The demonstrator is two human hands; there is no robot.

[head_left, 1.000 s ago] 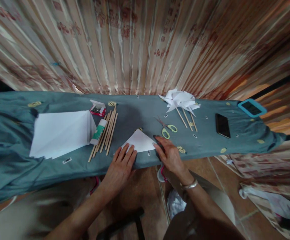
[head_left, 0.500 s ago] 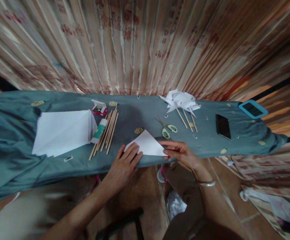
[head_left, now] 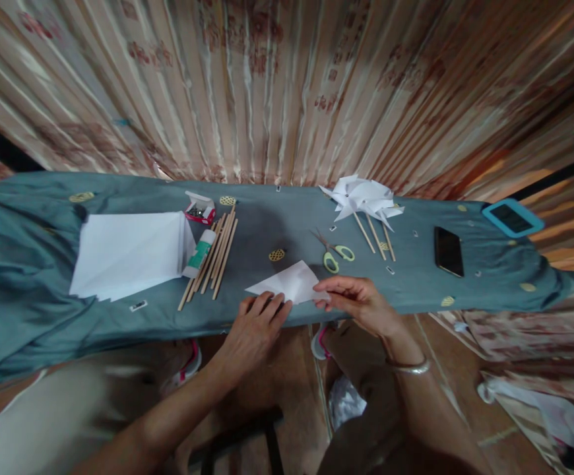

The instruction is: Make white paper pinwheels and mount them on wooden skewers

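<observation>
A folded sheet of white paper (head_left: 291, 282) lies near the front edge of the cloth-covered table, creased into a triangle-like shape. My left hand (head_left: 260, 323) rests its slightly spread, bent fingertips on the lower edge of the sheet. At the right corner, my right hand (head_left: 361, 303) pinches the paper between thumb and fingers and lifts that corner a little. Just beyond my right hand lie scissors (head_left: 332, 253) with yellow-green handles, blades open. Several white paper pinwheels (head_left: 363, 196) on wooden sticks lie farther back.
To the left are a stack of white paper (head_left: 128, 254), a green-and-white glue stick (head_left: 200, 253), several wooden sticks (head_left: 221, 254) and a small red-and-white box (head_left: 200, 208) of metal pieces. A phone (head_left: 448, 251) and a blue-framed device (head_left: 513, 218) lie right. A curtain (head_left: 267, 92) hangs behind.
The sheet has been turned, its peak shifting right and its left corner now showing past my left fingers. My right hand has drawn its corner slightly inward and up.
</observation>
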